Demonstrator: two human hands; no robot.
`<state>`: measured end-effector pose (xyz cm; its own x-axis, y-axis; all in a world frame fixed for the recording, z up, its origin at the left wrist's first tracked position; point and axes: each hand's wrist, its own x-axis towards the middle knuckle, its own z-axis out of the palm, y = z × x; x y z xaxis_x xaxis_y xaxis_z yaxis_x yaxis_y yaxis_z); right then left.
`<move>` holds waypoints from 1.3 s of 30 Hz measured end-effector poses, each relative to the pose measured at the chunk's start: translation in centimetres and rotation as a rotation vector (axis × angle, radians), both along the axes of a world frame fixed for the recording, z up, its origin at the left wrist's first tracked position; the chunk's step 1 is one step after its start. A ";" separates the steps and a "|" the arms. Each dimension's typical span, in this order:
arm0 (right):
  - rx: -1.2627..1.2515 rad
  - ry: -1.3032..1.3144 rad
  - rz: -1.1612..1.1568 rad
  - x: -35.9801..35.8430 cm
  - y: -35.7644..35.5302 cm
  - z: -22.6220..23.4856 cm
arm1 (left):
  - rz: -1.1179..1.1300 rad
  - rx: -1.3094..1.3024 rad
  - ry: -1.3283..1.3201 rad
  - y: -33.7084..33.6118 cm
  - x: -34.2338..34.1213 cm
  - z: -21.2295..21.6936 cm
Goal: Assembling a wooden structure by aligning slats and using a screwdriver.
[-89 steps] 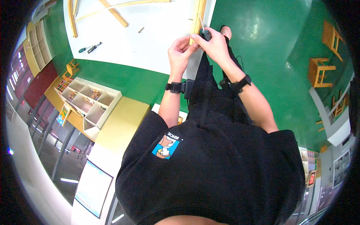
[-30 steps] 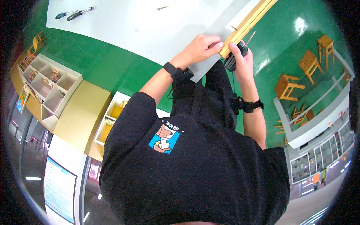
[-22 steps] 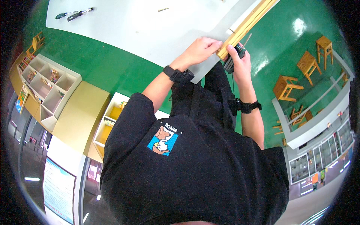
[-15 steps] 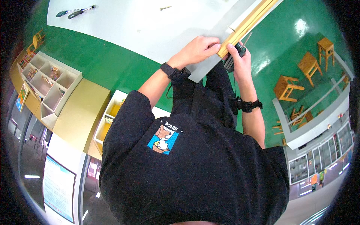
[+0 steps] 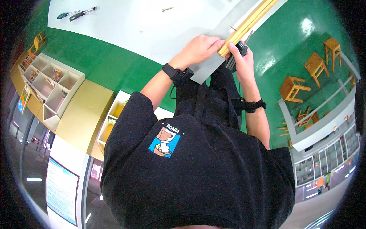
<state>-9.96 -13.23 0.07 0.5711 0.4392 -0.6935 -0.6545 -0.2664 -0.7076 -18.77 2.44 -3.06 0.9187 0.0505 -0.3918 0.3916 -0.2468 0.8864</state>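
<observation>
A long yellow wooden bar (image 5: 244, 31) with a groove along it runs from my hands toward the far right. A screw (image 5: 233, 28) sticks out of its left side. My left hand (image 5: 202, 47) is closed, its thumb and forefinger pinched at the bar's near end. My right hand (image 5: 243, 59) is wrapped round a black folding hex key set (image 5: 231, 62), and one metal key (image 5: 248, 37) points out beside the bar. The right thumb presses on the bar's near end. The fingers under the tool are hidden.
On the white table (image 5: 114, 26) lie a loose screw (image 5: 167, 9) and two screwdriver-like tools, one dark-handled (image 5: 77, 16). Wooden stools (image 5: 293, 89) stand on the green floor at right. A shelf unit (image 5: 51, 82) with compartments is at left.
The wooden bar's near end and my right hand with the hex key set have shifted slightly left. The metal key now stands more upright. My left hand has barely moved.
</observation>
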 end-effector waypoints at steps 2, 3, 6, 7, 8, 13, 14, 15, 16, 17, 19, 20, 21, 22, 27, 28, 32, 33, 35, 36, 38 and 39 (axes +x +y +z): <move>-0.004 -0.004 0.000 0.1 -0.1 -0.1 | 0.001 -0.053 0.032 0.5 0.2 0.5; -0.002 0.003 -0.002 0.1 -0.1 -0.1 | 0.004 -0.105 0.064 0.6 0.4 0.7; 0.013 0.009 0.003 0.0 0.0 0.2 | 0.010 -0.055 -0.023 0.4 0.0 0.3; 0.020 -0.003 0.005 0.1 0.1 0.3 | 0.007 -0.055 -0.023 0.3 0.0 0.3; 0.020 -0.002 0.003 0.0 0.2 0.2 | -0.005 -0.036 0.006 0.2 0.1 0.3; 0.031 -0.002 0.006 -0.2 -0.1 -0.3 | 0.050 -0.047 0.038 0.3 -0.3 0.7; 0.032 0.000 0.006 -0.2 -0.1 -0.2 | 0.031 -0.051 0.029 0.3 -0.4 0.7; 0.022 -0.001 0.015 -0.1 -0.1 -0.2 | 0.013 -0.055 0.021 0.4 -0.5 0.7; 0.012 -0.004 0.024 0.0 -0.1 -0.1 | 0.011 -0.053 0.022 0.2 -0.4 0.7; 0.013 -0.003 0.022 0.0 -0.1 -0.3 | 0.048 -0.080 0.056 -0.1 -0.2 0.8; 0.025 -0.010 0.023 -0.1 -0.1 -0.5 | 0.084 -0.106 0.090 -0.1 -0.1 0.8; 0.024 -0.011 0.022 -0.1 -0.2 -0.6 | 0.093 -0.111 0.066 0.1 -0.1 0.7; 0.025 -0.002 0.008 -0.2 -0.2 -0.7 | 0.102 -0.117 0.042 0.3 -0.2 0.7; 0.026 0.008 -0.006 -0.3 -0.1 -0.6 | 0.101 -0.117 0.043 0.4 -0.2 0.5; 0.025 0.008 0.019 -0.2 0.1 -0.5 | 0.064 -0.037 -0.041 0.1 -0.4 0.1; 0.024 0.009 0.020 -0.2 0.1 -0.5 | 0.063 -0.038 -0.041 0.3 -0.2 0.5; 0.016 0.011 0.017 -0.3 0.1 -0.3 | 0.036 -0.077 0.017 0.8 0.0 0.8; 0.017 0.010 0.004 -0.3 0.2 -0.2 | 0.016 -0.053 -0.048 0.8 0.0 0.6; 0.019 0.006 -0.009 -0.3 0.3 -0.2 | 0.018 -0.005 -0.053 0.4 0.1 -0.1; 0.024 0.001 0.006 -0.3 0.4 -0.3 | 0.021 0.041 -0.057 0.3 0.0 -0.3; 0.025 -0.007 0.020 -0.2 0.3 -0.5 | 0.042 -0.013 0.004 0.6 0.5 0.5; 0.017 -0.003 0.019 -0.2 0.2 -0.5 | 0.064 -0.067 0.066 0.8 0.6 0.8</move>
